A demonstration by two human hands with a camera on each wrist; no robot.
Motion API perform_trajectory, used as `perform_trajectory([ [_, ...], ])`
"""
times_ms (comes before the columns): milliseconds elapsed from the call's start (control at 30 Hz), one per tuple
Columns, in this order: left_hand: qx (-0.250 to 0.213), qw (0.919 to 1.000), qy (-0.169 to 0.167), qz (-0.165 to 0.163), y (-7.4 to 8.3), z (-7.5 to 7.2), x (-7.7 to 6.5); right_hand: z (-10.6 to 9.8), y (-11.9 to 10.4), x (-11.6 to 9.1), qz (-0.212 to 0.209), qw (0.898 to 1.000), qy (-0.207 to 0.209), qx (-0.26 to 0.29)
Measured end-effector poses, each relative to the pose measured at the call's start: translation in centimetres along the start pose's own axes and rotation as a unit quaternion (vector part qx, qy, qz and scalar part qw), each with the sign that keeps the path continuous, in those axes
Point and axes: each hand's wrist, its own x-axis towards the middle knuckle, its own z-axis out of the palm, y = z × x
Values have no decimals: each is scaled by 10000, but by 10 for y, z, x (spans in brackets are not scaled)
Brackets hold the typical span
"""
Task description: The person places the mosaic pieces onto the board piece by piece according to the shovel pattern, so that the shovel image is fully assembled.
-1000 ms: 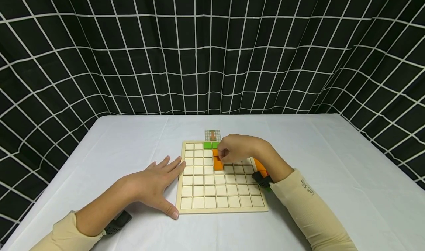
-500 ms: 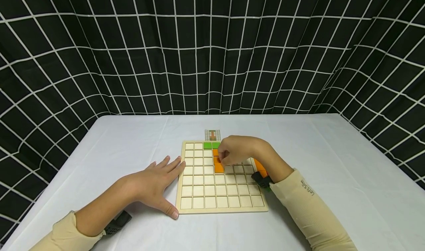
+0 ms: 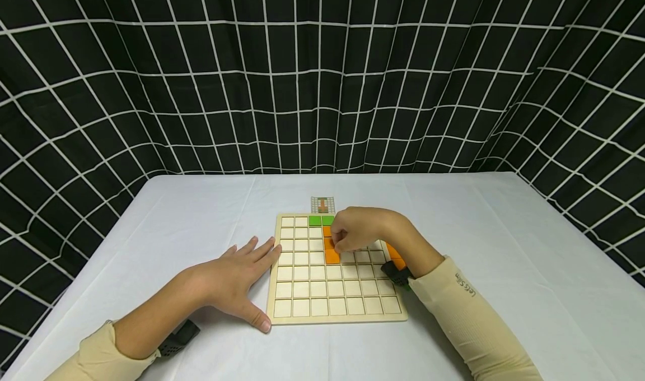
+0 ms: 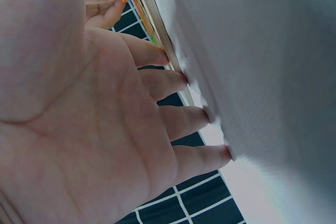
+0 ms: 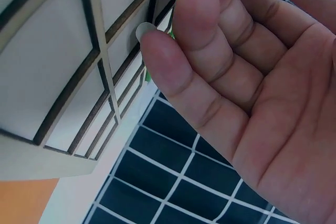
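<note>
Tile (image 3: 332, 256), orange | pinched by right hand (image 3: 356, 227) | well right of splayed left hand (image 3: 235, 277)

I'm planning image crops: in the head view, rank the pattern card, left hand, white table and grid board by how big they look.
Largest to smallest:
1. White table
2. Grid board
3. Left hand, fingers spread
4. Pattern card, clearly smallest
</note>
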Motion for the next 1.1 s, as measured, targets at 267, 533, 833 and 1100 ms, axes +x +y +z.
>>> perform_trajectory([
  [267, 25, 10000, 45, 38, -1, 0, 0, -1, 0, 1, -35, 9999, 2, -127],
  [533, 46, 10000, 39, 13, 0, 0, -1, -1, 0, 1, -17, 10000, -61, 4],
  [833, 12, 10000, 21, 24, 1, 0, 0, -4, 7, -6, 430, 9989, -157, 40],
  [1100, 81, 10000, 11, -48, 0, 1, 1, -8, 10, -11, 816, 9964, -78, -217],
])
